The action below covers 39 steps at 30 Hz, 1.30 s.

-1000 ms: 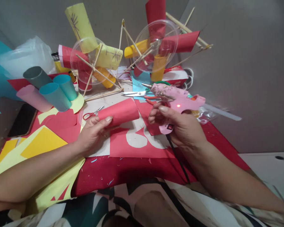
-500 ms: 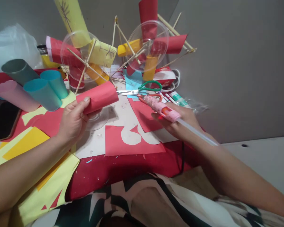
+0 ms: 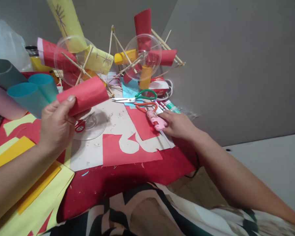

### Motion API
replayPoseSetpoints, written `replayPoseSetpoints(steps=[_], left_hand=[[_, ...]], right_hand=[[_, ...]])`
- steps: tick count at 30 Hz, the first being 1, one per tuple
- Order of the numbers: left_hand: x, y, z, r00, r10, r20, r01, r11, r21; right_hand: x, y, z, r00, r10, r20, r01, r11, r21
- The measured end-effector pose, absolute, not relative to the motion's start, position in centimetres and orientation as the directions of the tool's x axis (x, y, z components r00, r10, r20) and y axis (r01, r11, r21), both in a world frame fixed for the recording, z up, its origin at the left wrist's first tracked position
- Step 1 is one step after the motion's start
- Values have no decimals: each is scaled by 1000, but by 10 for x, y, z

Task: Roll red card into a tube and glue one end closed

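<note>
My left hand (image 3: 56,126) is closed around a rolled red paper tube (image 3: 89,95), raised above the table and tilted up to the right. Low over the table's right side, my right hand (image 3: 180,124) grips a pink hot glue gun (image 3: 152,118), with a clear glue stick poking out of its back; part of the grip is hidden. Just beyond the gun lie scissors (image 3: 145,95) with one green and one orange handle. A clear plastic disc (image 3: 98,127) rests below the tube, and small red-handled scissors (image 3: 80,126) show by it. Cut red paper (image 3: 127,159) lies between my hands.
Two stick-framed pinwheels with clear discs and paper tubes, one on the left (image 3: 71,62) and one on the right (image 3: 142,55), stand at the back. Teal tubes (image 3: 27,98) and a pink tube (image 3: 5,101) stand left. Yellow sheets (image 3: 46,193) lie front left. A grey wall (image 3: 223,65) rises behind.
My right hand has lowered the glue gun and turned it, so its glue stick points more toward me. My left hand, still holding the red tube, has shifted left in view.
</note>
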<state>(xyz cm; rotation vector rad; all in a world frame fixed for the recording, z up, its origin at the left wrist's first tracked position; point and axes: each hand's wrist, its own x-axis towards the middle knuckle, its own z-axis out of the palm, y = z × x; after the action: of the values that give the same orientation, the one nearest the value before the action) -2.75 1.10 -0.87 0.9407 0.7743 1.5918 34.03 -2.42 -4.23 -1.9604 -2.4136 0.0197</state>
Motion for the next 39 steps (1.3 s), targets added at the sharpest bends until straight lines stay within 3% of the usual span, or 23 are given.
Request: replayPoseSetpoints(steps=[7,10,12,13,15,17,19,22,29,33,39], left_hand=[[-45,17,14,-183,926,332,-505,-378,776],[-48,16,21,-195,921,338,-470,-391,792],[-49,14,27,-208,922,326,-435,-386,813],[-49,13,31,-216,919,330,-427,-393,815],[-50,11,36,-228,908,351,-433,-417,799],[-50,8,40,-238,895,377,-457,-446,770],[-49,5,41,-249,887,389,-482,-462,745],[-48,-1,39,-226,889,399,-497,-457,738],[-46,-4,36,-209,906,369,-387,-423,819],[-49,2,30,-216,922,323,-414,-385,825],[-51,14,15,-212,951,224,-492,-302,816]], right_hand=[[357,-28,-38,-283,959,-9,946,278,-166],[347,-30,-24,-342,939,-19,921,332,-203],[325,-31,-12,-359,932,56,913,362,-190],[309,-32,-6,-376,912,163,896,403,-189],[269,-29,3,-492,814,310,775,571,-269],[221,-22,8,-614,721,322,639,693,-333],[173,-8,7,-711,657,252,580,750,-318],[113,17,-3,-782,623,-24,615,764,-196],[63,47,-15,-819,568,-81,574,805,-150],[81,48,-11,-821,571,17,561,811,-166],[154,10,7,-626,632,458,592,767,-249]])
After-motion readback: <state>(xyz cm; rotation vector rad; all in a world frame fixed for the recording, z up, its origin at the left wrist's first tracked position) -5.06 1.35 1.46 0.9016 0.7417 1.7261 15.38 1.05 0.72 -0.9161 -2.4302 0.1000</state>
